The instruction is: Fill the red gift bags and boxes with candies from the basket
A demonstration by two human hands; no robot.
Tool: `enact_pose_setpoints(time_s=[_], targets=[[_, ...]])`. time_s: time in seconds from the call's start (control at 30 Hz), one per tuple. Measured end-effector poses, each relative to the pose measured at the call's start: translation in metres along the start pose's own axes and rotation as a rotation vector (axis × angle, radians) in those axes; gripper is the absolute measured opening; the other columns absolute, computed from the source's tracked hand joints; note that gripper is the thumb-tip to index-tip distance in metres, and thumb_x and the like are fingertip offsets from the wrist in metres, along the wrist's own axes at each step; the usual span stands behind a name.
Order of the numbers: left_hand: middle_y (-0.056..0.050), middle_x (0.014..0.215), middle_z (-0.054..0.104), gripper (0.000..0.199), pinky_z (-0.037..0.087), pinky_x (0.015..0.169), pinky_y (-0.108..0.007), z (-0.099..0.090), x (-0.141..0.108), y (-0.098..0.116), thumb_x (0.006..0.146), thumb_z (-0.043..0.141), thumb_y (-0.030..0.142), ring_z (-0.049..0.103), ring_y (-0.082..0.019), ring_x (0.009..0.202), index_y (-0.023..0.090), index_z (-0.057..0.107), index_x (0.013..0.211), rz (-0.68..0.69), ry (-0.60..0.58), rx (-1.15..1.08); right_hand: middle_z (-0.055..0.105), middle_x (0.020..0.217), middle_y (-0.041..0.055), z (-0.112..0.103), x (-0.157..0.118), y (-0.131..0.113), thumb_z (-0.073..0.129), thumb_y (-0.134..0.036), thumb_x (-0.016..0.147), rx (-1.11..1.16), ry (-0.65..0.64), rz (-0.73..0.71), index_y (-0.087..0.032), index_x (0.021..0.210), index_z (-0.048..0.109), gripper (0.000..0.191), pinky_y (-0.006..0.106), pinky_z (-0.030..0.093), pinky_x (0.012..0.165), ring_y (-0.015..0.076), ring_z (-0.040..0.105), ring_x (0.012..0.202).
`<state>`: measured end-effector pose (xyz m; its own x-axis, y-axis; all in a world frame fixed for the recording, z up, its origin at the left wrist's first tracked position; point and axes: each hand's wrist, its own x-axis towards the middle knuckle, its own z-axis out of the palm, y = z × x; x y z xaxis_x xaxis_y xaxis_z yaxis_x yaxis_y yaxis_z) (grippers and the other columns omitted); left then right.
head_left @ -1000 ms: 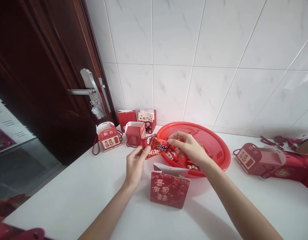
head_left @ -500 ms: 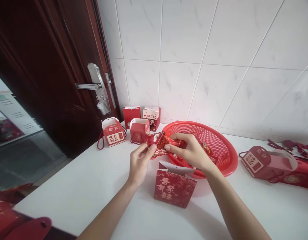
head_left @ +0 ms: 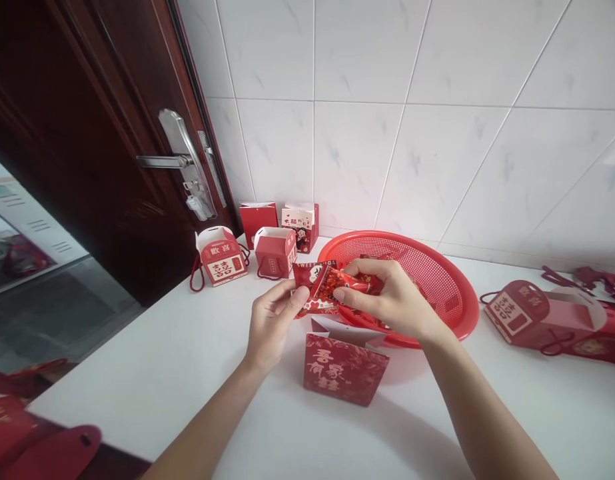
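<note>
My left hand [head_left: 274,320] pinches a red candy packet [head_left: 314,303] with white print by its left side. My right hand [head_left: 387,297] is closed on a smaller shiny red packet [head_left: 328,283], which overlaps the front of the first one. Both packets are above and just behind an open-topped red box [head_left: 344,370] with light characters, standing upright on the white table. Behind my right hand is a red perforated basket [head_left: 460,300] with several wrapped packets in it, partly hidden by that hand.
Small red boxes [head_left: 222,260] stand at the back left by the wall. More red boxes [head_left: 542,317] lie at the right, with dark red ribbon [head_left: 602,280] behind. Red items [head_left: 52,453] are at the lower left. A brown door [head_left: 97,133] is beyond the table's left edge.
The view has shifted slightly. My hands have moved a little apart, and the smaller packet is more upright, with more of the white-printed packet showing.
</note>
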<state>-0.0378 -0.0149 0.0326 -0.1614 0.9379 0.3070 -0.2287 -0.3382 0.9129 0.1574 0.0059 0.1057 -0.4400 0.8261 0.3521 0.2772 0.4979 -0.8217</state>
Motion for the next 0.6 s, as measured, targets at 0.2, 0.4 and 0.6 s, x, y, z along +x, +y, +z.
enact_pose_setpoints(time_s=[0.2,0.4,0.6], targets=[[-0.004,0.079,0.072,0.033,0.055,0.071,-0.028,-0.001,-0.003,0.003,0.079,0.083,0.050,0.064,-0.018,0.073,0.017,0.079,0.086,0.016,-0.011,0.026,0.067,0.077,-0.0002,-0.004,-0.003,-0.005,0.073,-0.032,0.088,0.026,-0.046,-0.025,-0.019,0.086,0.073,0.012,0.026,0.043,0.061,0.0145,0.057,0.068],[-0.004,0.078,0.073,0.030,0.057,0.074,-0.031,0.001,-0.004,0.007,0.077,0.086,0.047,0.067,-0.020,0.076,0.020,0.080,0.086,0.041,0.041,-0.036,0.062,0.073,-0.0011,-0.010,-0.010,-0.011,0.073,-0.031,0.088,-0.020,-0.042,-0.081,-0.020,0.086,0.071,0.011,0.026,0.040,0.057,0.0134,0.051,0.064],[-0.004,0.069,0.070,0.043,0.057,0.063,-0.035,-0.017,0.006,0.021,0.057,0.093,0.058,0.064,-0.020,0.063,0.021,0.079,0.074,0.080,0.129,-0.062,0.059,0.068,0.0010,-0.026,-0.020,-0.022,0.075,-0.035,0.088,-0.099,-0.063,-0.115,-0.023,0.080,0.071,0.015,0.030,0.039,0.054,0.0156,0.050,0.061]])
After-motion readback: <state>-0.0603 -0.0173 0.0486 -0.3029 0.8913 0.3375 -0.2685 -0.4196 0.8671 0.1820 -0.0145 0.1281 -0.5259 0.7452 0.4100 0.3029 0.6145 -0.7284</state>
